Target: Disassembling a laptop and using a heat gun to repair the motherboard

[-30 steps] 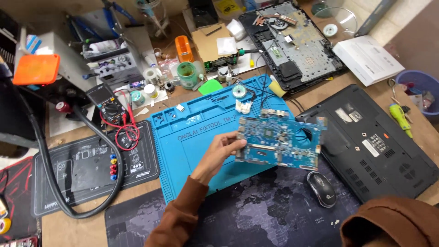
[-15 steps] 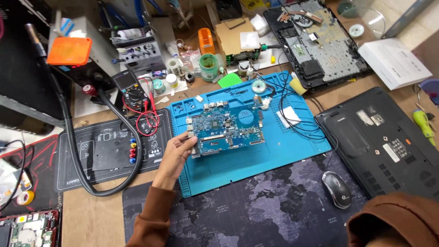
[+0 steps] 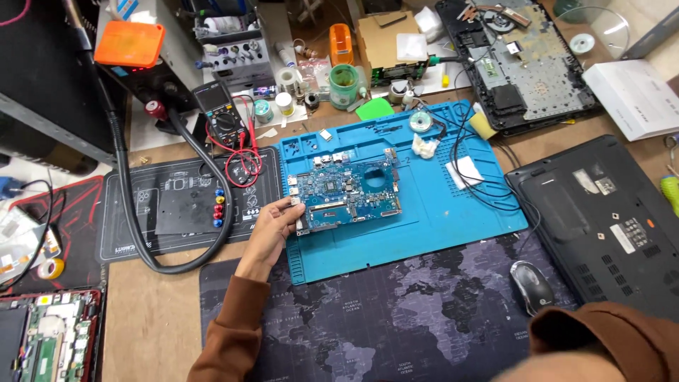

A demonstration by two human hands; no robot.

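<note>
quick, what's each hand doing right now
Left hand: fingers gripping the left edge of the circuit board on the blue mat.
Right hand: out of view, only a sleeve shows.

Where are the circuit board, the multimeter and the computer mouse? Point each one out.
circuit board [image 3: 346,197]: head view, middle of its blue face, on the blue mat.
multimeter [image 3: 221,112]: head view, on its dark body below the screen.
computer mouse [image 3: 532,286]: head view, top of its black shell.
</note>
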